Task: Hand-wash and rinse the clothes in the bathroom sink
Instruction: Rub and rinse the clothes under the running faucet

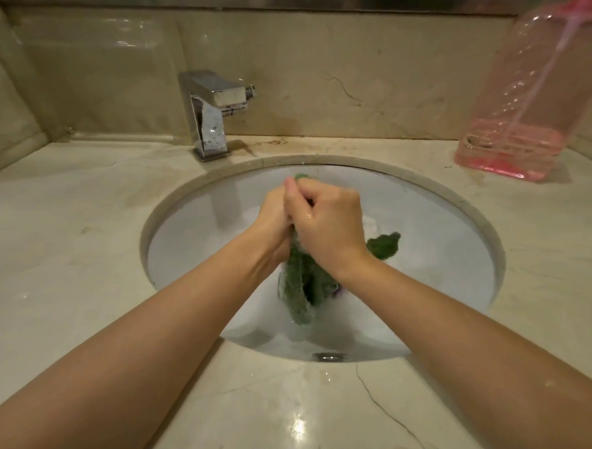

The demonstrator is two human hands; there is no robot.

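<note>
- Two bare forearms reach forward over the front edge of a veined, cream marble countertop [83,242], which shows a thin dark crack and a glint of reflected light nearest the camera.
- A chrome overflow opening [329,357] sits in the near wall of the oval undermount sink [424,217], whose white basin holds shallow, sudsy water.
- A dark green garment [303,285] hangs bunched from between the hands, its lower end trailing into the basin with foam clinging to it; another green fold [385,246] lies in the basin just to the right of the wrist, and a small green tip pokes out above the knuckles.
- The right hand [329,222] is curled tight around the upper part of the garment, knuckles up and wet.
- The left hand [274,222] presses against the right from the other side, its fingers wrapped on the same bunch of cloth; both hands are held above the middle of the basin.
- A square chrome faucet [213,115], spotted with droplets, stands on the counter behind the sink, left of centre; no water is seen running.
- A clear pink plastic bottle [528,109] with a little pink liquid at the bottom stands at the far right of the counter against the marble backsplash [348,67].
</note>
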